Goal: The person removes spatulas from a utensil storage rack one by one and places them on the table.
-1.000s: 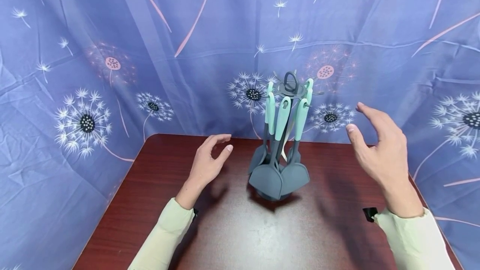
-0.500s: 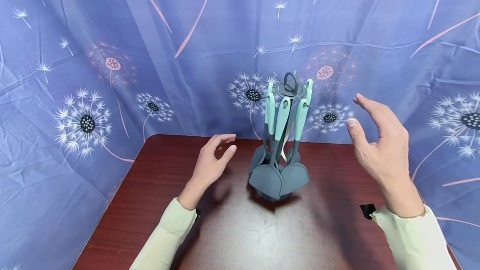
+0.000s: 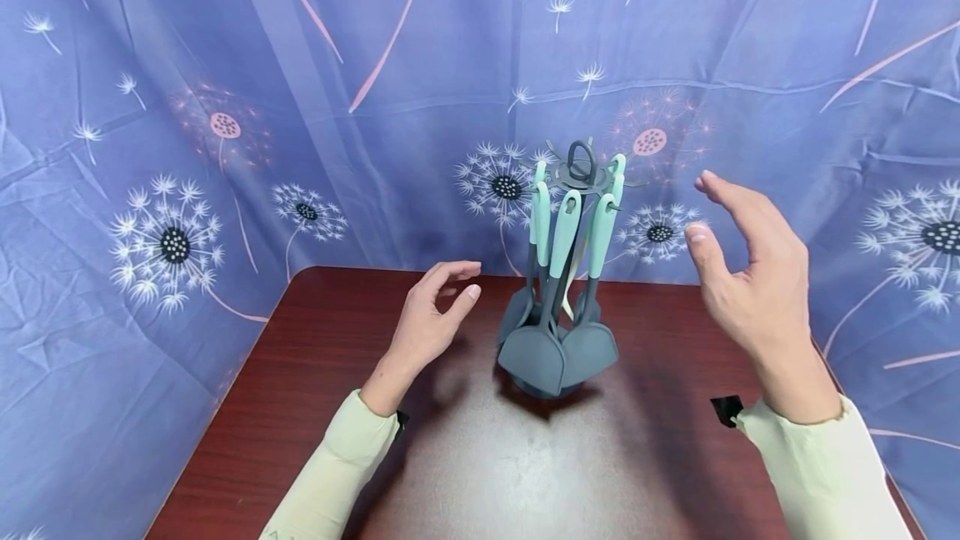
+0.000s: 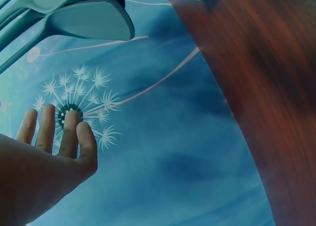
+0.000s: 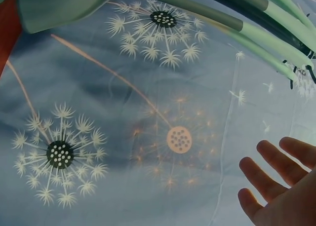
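Observation:
A dark grey utensil stand [image 3: 581, 177] with a ring on top stands on the table, and several kitchen utensils with mint green handles hang from its hooks. At the front are a grey turner [image 3: 532, 357] and, to its right, another broad-bladed utensil [image 3: 590, 354]. My left hand [image 3: 423, 323] hovers left of the stand, fingers gently bent and apart from it. Higher up on the right, my right hand [image 3: 757, 282] is held in the air with thumb and fingers spread. Neither hand touches anything. In the left wrist view a grey blade [image 4: 91, 21] shows above the hand.
The stand rests on a dark red wooden table [image 3: 465, 473]. A blue curtain [image 3: 420, 148] with a dandelion print hangs behind the table and at both sides. Pale sleeves [image 3: 817, 465] cover the forearms.
My left hand has moved a little to the right, towards the stand. My right hand has risen slightly and shifted a little left. The stand and utensils have stayed put.

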Available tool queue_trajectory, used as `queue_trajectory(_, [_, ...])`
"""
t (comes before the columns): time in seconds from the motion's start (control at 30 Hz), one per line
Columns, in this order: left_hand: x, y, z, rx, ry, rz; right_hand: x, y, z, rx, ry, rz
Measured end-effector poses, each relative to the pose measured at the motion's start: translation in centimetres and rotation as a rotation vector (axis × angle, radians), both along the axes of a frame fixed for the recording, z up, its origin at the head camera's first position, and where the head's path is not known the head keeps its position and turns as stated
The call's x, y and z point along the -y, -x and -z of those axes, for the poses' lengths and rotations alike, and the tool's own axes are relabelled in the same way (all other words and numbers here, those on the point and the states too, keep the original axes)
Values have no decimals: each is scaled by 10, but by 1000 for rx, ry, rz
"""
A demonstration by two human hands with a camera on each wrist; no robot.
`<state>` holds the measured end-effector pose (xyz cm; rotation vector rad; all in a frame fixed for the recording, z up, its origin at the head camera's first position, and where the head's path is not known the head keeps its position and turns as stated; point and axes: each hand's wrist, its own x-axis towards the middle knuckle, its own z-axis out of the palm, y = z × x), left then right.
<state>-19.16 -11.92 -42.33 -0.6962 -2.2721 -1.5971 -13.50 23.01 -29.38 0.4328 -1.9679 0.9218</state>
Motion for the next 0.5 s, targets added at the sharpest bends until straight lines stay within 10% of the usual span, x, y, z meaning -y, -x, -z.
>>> queue_trajectory(0.5, [-12, 1, -5, 3, -33, 39, 26, -9, -23, -6, 30, -77])
